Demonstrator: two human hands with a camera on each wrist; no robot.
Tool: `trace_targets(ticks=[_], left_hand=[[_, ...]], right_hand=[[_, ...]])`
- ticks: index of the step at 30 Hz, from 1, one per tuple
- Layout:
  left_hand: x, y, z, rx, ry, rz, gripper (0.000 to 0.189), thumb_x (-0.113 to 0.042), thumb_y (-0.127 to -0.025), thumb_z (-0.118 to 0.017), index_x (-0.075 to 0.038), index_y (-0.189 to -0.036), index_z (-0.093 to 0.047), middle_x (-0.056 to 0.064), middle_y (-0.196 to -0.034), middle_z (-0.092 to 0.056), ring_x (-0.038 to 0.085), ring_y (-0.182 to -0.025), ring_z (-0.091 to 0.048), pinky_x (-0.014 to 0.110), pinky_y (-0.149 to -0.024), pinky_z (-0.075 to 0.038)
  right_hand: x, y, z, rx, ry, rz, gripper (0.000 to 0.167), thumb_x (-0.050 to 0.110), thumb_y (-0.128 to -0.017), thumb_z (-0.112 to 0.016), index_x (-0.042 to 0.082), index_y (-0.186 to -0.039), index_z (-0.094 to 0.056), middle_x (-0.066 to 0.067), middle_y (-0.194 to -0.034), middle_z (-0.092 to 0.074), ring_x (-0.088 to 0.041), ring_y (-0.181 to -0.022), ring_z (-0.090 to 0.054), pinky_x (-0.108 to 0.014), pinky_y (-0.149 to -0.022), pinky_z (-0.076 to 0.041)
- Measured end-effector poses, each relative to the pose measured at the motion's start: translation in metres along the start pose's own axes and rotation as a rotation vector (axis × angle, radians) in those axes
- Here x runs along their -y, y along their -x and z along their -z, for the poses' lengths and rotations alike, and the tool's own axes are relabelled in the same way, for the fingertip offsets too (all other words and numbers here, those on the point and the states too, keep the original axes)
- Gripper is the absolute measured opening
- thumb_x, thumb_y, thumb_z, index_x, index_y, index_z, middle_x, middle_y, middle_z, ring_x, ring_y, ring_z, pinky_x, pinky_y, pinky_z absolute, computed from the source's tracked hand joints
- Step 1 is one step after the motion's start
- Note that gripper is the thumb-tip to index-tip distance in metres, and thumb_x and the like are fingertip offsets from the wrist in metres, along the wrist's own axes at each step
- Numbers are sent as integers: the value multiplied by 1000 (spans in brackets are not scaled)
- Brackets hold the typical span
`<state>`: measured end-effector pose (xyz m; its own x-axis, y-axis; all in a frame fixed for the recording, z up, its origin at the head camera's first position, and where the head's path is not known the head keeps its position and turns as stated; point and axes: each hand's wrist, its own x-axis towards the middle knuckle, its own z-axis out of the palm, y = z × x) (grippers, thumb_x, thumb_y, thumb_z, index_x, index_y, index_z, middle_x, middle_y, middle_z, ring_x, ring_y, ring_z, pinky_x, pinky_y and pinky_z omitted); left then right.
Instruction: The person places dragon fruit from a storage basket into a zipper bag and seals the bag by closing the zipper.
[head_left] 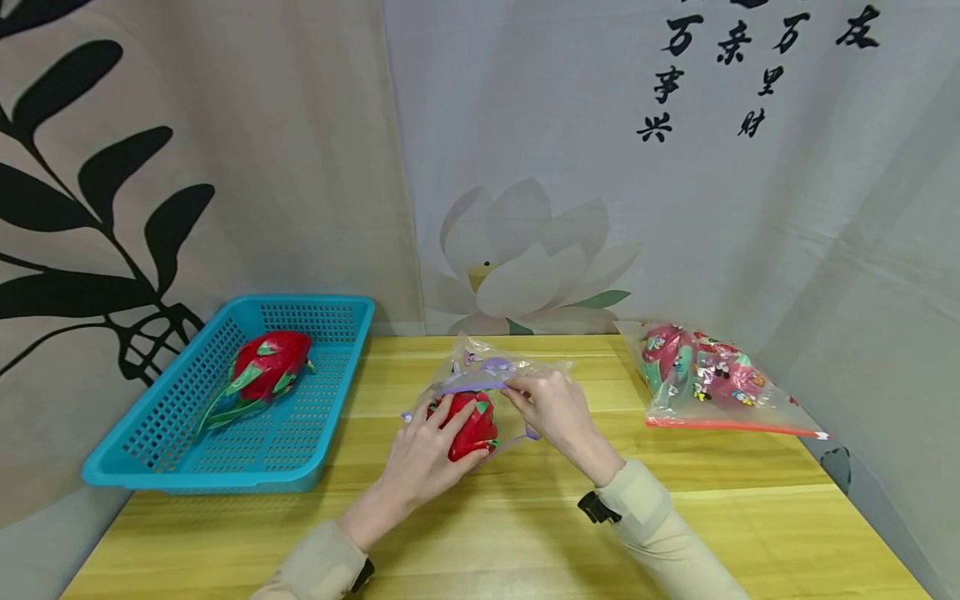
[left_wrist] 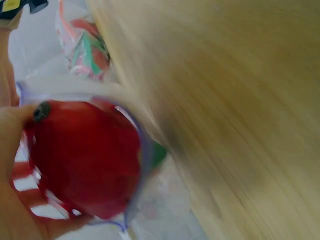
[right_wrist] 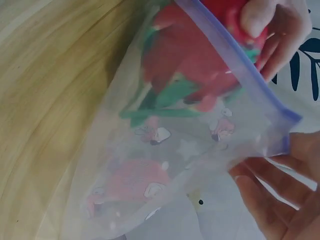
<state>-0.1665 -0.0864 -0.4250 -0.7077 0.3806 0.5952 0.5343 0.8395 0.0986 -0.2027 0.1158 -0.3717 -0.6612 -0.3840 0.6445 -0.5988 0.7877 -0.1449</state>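
A red dragon fruit point(head_left: 474, 429) with green scale tips sits partly inside a clear zip bag point(head_left: 468, 367) with a purple zipper and small printed figures. My left hand point(head_left: 427, 458) grips the fruit at the bag's mouth, thumb and fingers spread round its rear end. My right hand point(head_left: 553, 410) pinches the bag's right edge at the purple zipper strip point(right_wrist: 250, 75), holding the mouth apart. In the right wrist view the fruit's green-tipped end point(right_wrist: 180, 90) shows through the plastic, while the bag's far part lies flat.
On the left of the wooden table point(head_left: 525, 533) stands a blue perforated basket point(head_left: 341, 417) with another dragon fruit point(head_left: 273, 362) in it. A filled bag with a red zipper point(head_left: 705, 379) lies at the back right. A printed curtain point(head_left: 525, 100) hangs behind the table.
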Motion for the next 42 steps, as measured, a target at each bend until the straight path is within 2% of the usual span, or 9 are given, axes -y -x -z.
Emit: trace_targets(ticks=[3,7,14,16,23,29,35,38,42], left_hand=[[-5,0,-5,-5,-77,-8,63,-52,-74,-74,-15,-124,-63,19,-122,-63,43,-109,-58,48,-60,-58],[-7,1,-11,10,-133,-94,64,-52,-75,-74,-13,-125,-62,20,-124,-61,45,-108,-58,47,-62,-59],[3,4,-5,233,-56,-215,84,-41,-73,-78,-10,-142,-43,20,-146,-42,55,-128,-39,54,-86,-54],[5,5,-3,259,-32,-247,85,-38,-70,-80,-11,-142,-43,21,-148,-39,55,-129,-38,55,-91,-51],[1,0,-3,186,-135,-374,74,-43,-68,-80,-14,-131,-57,19,-137,-53,49,-116,-54,51,-94,-51],[-8,-9,-8,187,-193,-341,71,-46,-69,-79,-16,-130,-57,17,-140,-52,45,-112,-57,45,-86,-56],[-8,-10,-13,215,-272,-348,71,-46,-75,-76,-14,-134,-54,18,-144,-47,37,-130,-48,42,-98,-51],[-6,-7,-16,178,-332,-399,66,-47,-78,-73,-14,-132,-56,15,-141,-51,30,-134,-45,39,-99,-50],[-7,-7,-20,88,-399,-452,57,-42,-79,-73,-15,-127,-60,10,-134,-59,27,-127,-53,36,-94,-53]], right_hand=[[1,-1,-1,-20,-7,15,6,18,-82,-74,13,-82,-78,-1,-76,-74,-9,-56,-64,-17,-47,-46],[0,-1,-3,-27,-27,-8,9,16,-84,-72,13,-76,-76,-1,-72,-73,-11,-56,-64,-18,-49,-48],[-2,-1,-3,-15,-61,-49,9,15,-84,-71,12,-76,-75,-3,-75,-74,-15,-62,-69,-25,-54,-55],[-2,-1,-3,-10,-70,-49,8,15,-84,-71,11,-78,-76,-4,-74,-74,-16,-63,-70,-26,-54,-55],[0,-1,-2,-30,-76,-28,11,15,-83,-72,11,-73,-75,-2,-65,-71,-14,-56,-66,-22,-48,-49],[1,-2,1,-61,-81,2,11,13,-83,-72,9,-72,-74,-2,-61,-69,-13,-53,-65,-20,-49,-49],[-2,-6,6,-97,-97,-16,8,11,-84,-70,6,-82,-76,-7,-71,-73,-16,-59,-69,-27,-53,-55],[-4,-7,7,-106,-95,-24,8,12,-84,-71,7,-86,-77,-8,-75,-75,-16,-60,-70,-27,-54,-55],[-4,-8,8,-107,-103,-18,8,13,-84,-71,7,-86,-77,-7,-75,-74,-16,-61,-70,-27,-55,-55]])
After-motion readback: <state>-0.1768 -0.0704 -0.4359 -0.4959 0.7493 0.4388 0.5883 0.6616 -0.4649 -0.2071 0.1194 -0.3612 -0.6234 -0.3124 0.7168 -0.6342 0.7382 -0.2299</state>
